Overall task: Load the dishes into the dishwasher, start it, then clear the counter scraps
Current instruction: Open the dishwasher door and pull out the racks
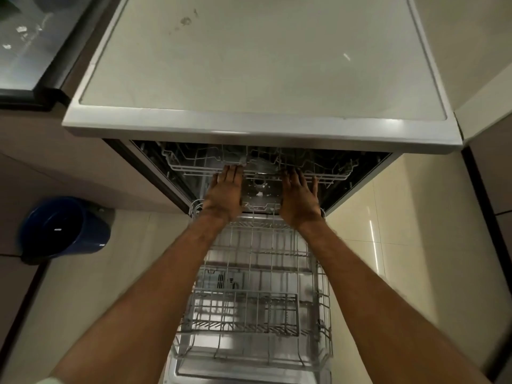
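The dishwasher (263, 126) stands open below its pale top panel. Its white wire lower rack (257, 275) is pulled out over the lowered door (249, 374) and holds no dishes. The upper rack (194, 169) sits inside the tub, and I can make out no dishes in it. Both arms reach forward. My left hand (225, 194) lies palm down with straight fingers, the tips touching the upper rack's front wire. My right hand (299, 198) does the same a little to the right. Neither hand holds anything.
A blue bucket (66, 228) stands on the tiled floor at the left, beside the cabinet. A dark-edged counter (33, 59) with scattered bits is at the top left. A wall and a cabinet close in on the right.
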`<state>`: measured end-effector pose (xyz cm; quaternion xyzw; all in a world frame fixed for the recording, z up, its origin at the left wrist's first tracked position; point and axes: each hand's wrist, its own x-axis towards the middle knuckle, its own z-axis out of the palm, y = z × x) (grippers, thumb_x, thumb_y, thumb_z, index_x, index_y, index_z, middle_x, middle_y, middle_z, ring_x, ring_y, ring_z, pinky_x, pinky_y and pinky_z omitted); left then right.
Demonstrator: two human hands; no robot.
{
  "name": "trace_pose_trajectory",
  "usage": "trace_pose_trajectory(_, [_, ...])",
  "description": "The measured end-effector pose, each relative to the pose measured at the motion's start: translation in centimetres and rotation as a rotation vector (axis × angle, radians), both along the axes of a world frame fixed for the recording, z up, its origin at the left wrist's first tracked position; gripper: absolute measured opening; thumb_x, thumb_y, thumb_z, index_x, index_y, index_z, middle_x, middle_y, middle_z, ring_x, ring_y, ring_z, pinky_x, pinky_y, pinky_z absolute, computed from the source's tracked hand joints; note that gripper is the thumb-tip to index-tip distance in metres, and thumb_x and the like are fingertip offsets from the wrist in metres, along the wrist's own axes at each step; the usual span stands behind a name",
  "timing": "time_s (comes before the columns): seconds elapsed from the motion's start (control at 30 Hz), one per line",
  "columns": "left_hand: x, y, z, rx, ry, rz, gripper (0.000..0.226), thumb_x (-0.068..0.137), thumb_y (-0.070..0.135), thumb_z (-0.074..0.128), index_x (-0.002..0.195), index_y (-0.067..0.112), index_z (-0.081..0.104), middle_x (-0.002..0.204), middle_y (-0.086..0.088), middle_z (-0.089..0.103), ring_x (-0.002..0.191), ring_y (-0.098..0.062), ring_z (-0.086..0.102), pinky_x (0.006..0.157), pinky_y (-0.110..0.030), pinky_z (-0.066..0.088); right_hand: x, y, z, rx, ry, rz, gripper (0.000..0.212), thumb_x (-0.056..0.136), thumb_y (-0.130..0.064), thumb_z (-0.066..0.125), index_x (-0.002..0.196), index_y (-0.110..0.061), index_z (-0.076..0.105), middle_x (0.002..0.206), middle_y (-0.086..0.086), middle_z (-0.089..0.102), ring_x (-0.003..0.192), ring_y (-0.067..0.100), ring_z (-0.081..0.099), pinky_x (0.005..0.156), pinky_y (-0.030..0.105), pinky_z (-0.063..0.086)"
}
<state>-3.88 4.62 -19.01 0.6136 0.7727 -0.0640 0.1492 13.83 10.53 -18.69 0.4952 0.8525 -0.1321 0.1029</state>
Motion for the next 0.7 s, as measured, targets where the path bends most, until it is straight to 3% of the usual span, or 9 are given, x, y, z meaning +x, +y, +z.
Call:
trace_pose_trajectory(0.13, [0.8,-1.7,0.2,0.026,-0.008,0.007,0.086,0.095,0.035,0.054,0.157,0.006,0.002,0.164,-0.013,0.008,0.152,-0.027,0.004,0.124,-0.042,0.005,0.5,-1.7,-0.4,0.005,0.007,-0.019,0.079,0.098,-0.020,0.047,0.157,-0.013,-0.004,0.166,0.009,-0.002,0.153,0.027,-0.003,0.122,0.054,-0.003])
trace_pose_trajectory(0.4, [3.1,-9.0,-0.1,-0.138,-0.069,0.003,0.094,0.094,0.026,0.054,0.155,0.012,-0.015,0.165,-0.006,-0.009,0.152,-0.022,-0.011,0.123,-0.039,-0.005,3.4,-8.3,0.0,-0.127,-0.130,-0.025,0.093,0.094,-0.013,0.050,0.153,-0.015,-0.022,0.164,0.006,-0.019,0.151,0.023,-0.018,0.120,0.051,-0.012])
trace_pose_trajectory(0.5, [3.9,-11.5,-0.2,-0.159,-0.092,-0.001,0.093,0.093,0.025,0.052,0.154,0.011,-0.018,0.165,-0.008,-0.012,0.151,-0.023,-0.012,0.124,-0.040,-0.004,4.6,-10.6,0.4,-0.167,-0.150,-0.003,0.091,0.093,-0.007,0.044,0.151,-0.014,-0.026,0.163,0.007,-0.023,0.150,0.023,-0.021,0.121,0.052,-0.009])
trace_pose_trajectory(0.7, [4.6,-15.0,0.7,-0.160,-0.107,-0.012,0.090,0.096,0.034,0.051,0.155,0.008,-0.011,0.165,-0.010,-0.007,0.152,-0.024,-0.007,0.124,-0.039,0.002,4.5,-14.4,1.4,-0.208,-0.077,-0.056,0.088,0.092,-0.005,0.048,0.156,-0.012,-0.012,0.166,0.008,-0.011,0.152,0.026,-0.012,0.122,0.053,-0.005])
